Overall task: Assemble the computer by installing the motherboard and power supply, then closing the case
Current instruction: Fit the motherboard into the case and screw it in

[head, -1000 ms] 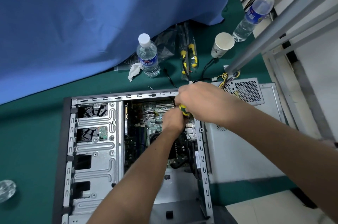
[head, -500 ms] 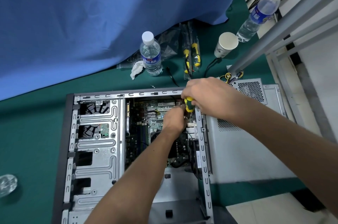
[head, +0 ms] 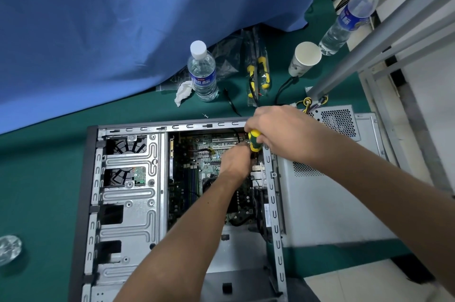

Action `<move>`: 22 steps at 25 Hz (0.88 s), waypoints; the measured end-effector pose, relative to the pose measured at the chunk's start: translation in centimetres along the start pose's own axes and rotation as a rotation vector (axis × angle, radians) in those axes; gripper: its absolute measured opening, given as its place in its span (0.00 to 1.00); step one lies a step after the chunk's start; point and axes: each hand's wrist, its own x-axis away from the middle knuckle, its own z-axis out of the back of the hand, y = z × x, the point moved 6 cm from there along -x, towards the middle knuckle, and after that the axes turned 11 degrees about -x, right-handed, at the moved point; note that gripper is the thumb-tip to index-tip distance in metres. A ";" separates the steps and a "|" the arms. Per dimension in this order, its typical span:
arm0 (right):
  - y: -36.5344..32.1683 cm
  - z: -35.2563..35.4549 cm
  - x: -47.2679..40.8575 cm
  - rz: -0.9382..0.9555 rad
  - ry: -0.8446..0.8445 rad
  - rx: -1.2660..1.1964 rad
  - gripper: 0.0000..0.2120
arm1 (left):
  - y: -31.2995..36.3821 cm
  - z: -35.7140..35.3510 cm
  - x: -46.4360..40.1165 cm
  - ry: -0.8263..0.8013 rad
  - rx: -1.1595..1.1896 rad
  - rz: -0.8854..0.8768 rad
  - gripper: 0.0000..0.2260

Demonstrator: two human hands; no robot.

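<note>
An open computer case [head: 128,205] lies on its side on a green table, with the green motherboard [head: 194,166] inside it. My right hand [head: 283,131] grips a yellow-and-green screwdriver [head: 254,140] upright over the board's far right corner. My left hand [head: 235,160] reaches into the case just below the tool, its fingers curled at the shaft; what they touch is hidden. The grey power supply [head: 334,119] with its yellow wires sits outside the case at the right, on the case's side panel [head: 327,205].
On the table beyond the case stand a water bottle [head: 202,72], a crumpled tissue [head: 183,92], bagged screwdrivers [head: 258,75] and a paper cup [head: 305,57]. A loose screw [head: 205,115] lies near the case edge. A blue cloth [head: 123,18] hangs behind. A metal frame [head: 394,30] stands at the right.
Both hands stay at the board's far right corner; my right hand has shifted slightly on the screwdriver handle, showing more of it. The view has drifted a little.
</note>
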 end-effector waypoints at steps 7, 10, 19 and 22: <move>-0.7 -0.3 0.2 0.037 -0.057 0.035 0.17 | -0.4 -0.4 -0.2 -0.023 0.072 0.070 0.12; -1.5 -0.6 -0.1 0.043 -0.056 0.128 0.11 | -0.2 0.1 0.1 -0.059 0.123 0.044 0.10; -2.9 -1.2 0.0 -0.079 0.099 0.341 0.20 | -6.6 8.4 12.5 0.381 -0.169 -0.251 0.14; -2.4 -2.8 0.6 -0.126 -0.018 0.335 0.14 | -12.7 10.1 16.4 0.523 -0.094 -0.061 0.21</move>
